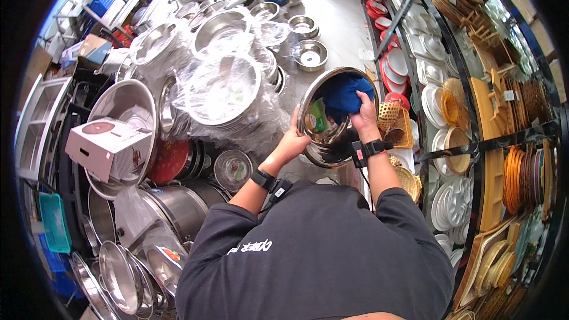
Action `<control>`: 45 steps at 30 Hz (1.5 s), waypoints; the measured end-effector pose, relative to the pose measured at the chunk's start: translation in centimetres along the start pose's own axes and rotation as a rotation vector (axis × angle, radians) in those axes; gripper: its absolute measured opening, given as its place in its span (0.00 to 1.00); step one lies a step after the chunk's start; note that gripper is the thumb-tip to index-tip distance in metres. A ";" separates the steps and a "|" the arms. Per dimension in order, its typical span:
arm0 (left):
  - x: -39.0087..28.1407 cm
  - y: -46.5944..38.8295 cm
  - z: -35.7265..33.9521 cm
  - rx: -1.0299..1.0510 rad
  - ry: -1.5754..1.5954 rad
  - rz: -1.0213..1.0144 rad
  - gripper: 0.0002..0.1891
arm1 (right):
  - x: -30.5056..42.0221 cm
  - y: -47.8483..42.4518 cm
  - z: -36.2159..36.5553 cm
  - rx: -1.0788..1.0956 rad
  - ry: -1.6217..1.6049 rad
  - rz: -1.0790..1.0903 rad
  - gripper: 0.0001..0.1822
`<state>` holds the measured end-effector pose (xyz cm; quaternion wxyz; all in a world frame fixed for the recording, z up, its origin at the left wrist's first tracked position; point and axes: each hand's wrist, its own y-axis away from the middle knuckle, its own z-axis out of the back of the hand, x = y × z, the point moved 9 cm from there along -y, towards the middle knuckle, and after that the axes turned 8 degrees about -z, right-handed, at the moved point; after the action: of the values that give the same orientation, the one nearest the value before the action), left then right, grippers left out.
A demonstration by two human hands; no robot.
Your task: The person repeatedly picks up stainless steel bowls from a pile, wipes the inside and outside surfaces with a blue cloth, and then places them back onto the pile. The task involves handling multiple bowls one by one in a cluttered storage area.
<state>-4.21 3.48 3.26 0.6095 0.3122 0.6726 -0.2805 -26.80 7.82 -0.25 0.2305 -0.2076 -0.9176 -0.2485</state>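
A wide stainless steel basin (326, 153) is tilted up in front of my body. My left hand (297, 135) grips its rim at the left, with the thumb and a finger along the edge. Inside the basin, my right hand (365, 113) holds a bunched blue cloth (349, 93) against the inner wall at the upper right. A green and white label (317, 116) shows on the inside, left of the cloth. Both wrists wear black straps with small devices.
Plastic-wrapped steel basins (222, 89) stand stacked at the left. Small steel bowls (311, 54) sit on the floor ahead. A boxed item (109, 146) rests in a large basin (153, 115). Metal-framed shelves (473, 142) of white dishes and woven trays line the right.
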 end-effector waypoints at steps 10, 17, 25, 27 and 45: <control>-1.9 5.5 9.5 -0.138 0.081 0.087 0.47 | -15.3 10.9 -14.7 0.652 1.070 -0.312 0.39; -4.6 8.7 11.1 -0.151 -0.111 -0.061 0.49 | -18.5 13.7 -9.1 0.674 2.019 0.220 0.26; -4.8 10.5 9.1 -0.002 -0.069 -0.011 0.52 | -7.7 14.2 -10.7 -0.132 2.053 0.931 0.17; -3.8 10.3 10.0 -0.077 0.025 0.003 0.48 | -4.5 16.2 -14.4 -0.103 1.919 1.058 0.17; -3.1 11.8 12.6 -0.033 0.652 0.314 0.11 | 5.3 22.7 -10.6 0.194 0.354 0.520 0.22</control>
<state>13.11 1.33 5.13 0.4038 0.4747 0.7799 -0.0584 -16.49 21.34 18.86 0.4607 -0.3656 -0.7991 -0.1249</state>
